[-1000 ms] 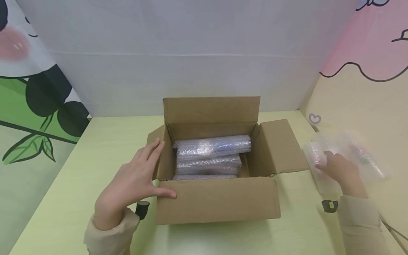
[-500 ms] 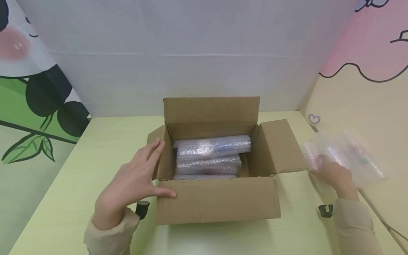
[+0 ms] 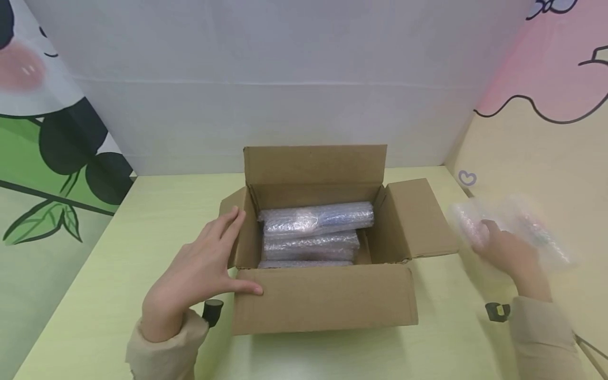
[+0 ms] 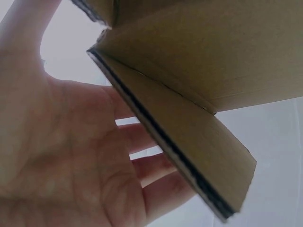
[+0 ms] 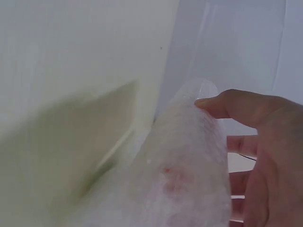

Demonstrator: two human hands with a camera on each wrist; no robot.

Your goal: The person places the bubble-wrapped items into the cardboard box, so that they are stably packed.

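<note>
An open cardboard box (image 3: 328, 301) stands mid-table with its flaps folded out. Several bubble-wrapped packages (image 3: 318, 219) lie inside it. My left hand (image 3: 195, 264) rests at the box's front left corner, thumb on the front flap, fingers spread along the left side. From the left wrist view, those fingers pass straight behind the side flap (image 4: 165, 137). Off to the right, my right hand (image 3: 510, 256) grips a whitish bubble-wrapped package (image 5: 184, 165) with reddish marks showing through; the thumb presses its upper end. The head view blurs it.
More bubble-wrapped packages (image 3: 543, 237) sit just beyond my right hand, by the right wall. The box's right flap (image 3: 423, 219) sticks out toward them. A pale wall (image 3: 309, 116) closes off the back of the table (image 3: 180, 200).
My right hand shifted a little left with the gripped package, then back to the right. The left hand and the box have stayed put.
</note>
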